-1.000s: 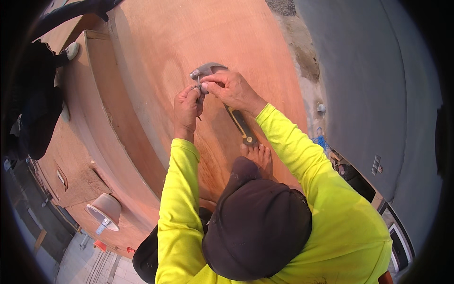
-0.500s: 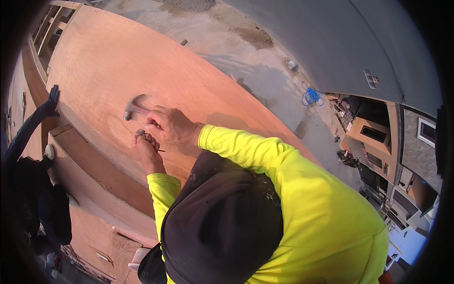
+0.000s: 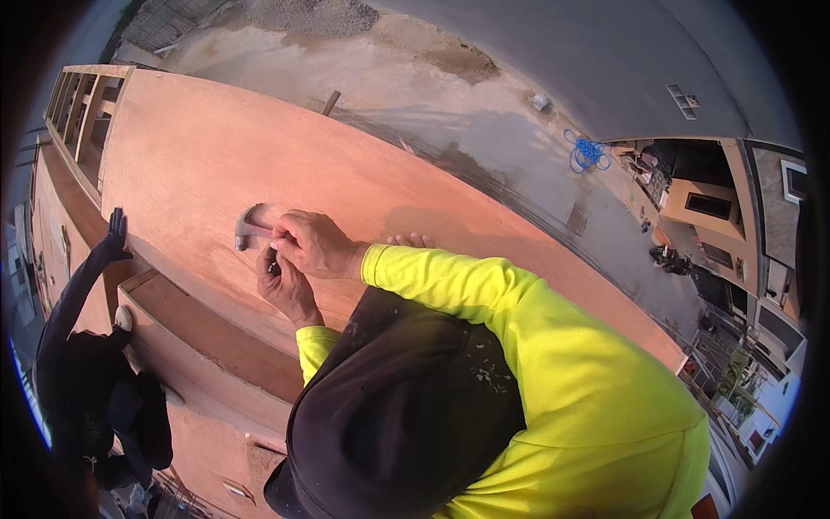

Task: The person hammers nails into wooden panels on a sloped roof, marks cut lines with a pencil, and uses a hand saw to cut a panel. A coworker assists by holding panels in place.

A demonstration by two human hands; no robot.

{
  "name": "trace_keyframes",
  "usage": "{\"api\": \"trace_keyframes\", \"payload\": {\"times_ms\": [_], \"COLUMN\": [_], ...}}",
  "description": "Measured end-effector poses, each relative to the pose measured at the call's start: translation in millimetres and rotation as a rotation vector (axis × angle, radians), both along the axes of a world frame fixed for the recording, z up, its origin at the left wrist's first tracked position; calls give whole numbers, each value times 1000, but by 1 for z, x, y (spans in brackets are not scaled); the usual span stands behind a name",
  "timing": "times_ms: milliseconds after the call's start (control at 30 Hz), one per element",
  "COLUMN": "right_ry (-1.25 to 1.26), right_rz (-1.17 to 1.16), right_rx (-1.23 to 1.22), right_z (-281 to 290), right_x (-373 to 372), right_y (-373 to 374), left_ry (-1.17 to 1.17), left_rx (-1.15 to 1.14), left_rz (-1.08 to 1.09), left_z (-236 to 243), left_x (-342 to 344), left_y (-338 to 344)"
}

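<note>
A claw hammer [image 3: 251, 229] with a metal head and a reddish handle is over the plywood sheet [image 3: 216, 130]. My right hand [image 3: 318, 246] is closed around its handle, close to the head. Just below, my left hand [image 3: 290, 292] has its fingers curled around something small and dark, too hidden to name. The two hands nearly touch, thumb side to thumb side. Past my right sleeve, what look like the toes of a bare foot [image 3: 411, 240] rest on the plywood.
A co-worker in dark clothing [image 3: 95, 398] is at the left, one gloved hand [image 3: 115, 238] on the plywood's edge. A long wooden trough [image 3: 207, 333] runs below the sheet. Open wooden framing [image 3: 86, 117] stands at its far left end. Beyond lie concrete ground and a blue hose [image 3: 590, 154].
My view has shifted, so the sheet and co-worker sit lower in the picture. Both hands stay close together by the hammer. The toes past my right sleeve have come into sight.
</note>
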State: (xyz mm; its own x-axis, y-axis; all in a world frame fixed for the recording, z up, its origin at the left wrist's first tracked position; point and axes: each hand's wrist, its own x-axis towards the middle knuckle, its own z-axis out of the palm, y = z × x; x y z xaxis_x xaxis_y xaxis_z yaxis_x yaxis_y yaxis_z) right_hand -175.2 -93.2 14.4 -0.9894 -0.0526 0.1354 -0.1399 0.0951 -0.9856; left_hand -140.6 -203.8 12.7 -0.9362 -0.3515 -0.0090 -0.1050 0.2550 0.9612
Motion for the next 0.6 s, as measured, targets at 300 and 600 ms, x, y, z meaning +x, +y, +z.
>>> {"api": "trace_keyframes", "payload": {"times_ms": [300, 600], "right_ry": [300, -150], "right_rz": [322, 218], "right_rx": [774, 414], "right_z": [-63, -8], "right_x": [17, -5], "right_y": [20, 104], "left_ry": [31, 53], "left_rx": [-39, 6], "left_rz": [243, 329], "left_z": [-4, -4], "left_x": [-16, -50], "left_y": [-45, -32]}}
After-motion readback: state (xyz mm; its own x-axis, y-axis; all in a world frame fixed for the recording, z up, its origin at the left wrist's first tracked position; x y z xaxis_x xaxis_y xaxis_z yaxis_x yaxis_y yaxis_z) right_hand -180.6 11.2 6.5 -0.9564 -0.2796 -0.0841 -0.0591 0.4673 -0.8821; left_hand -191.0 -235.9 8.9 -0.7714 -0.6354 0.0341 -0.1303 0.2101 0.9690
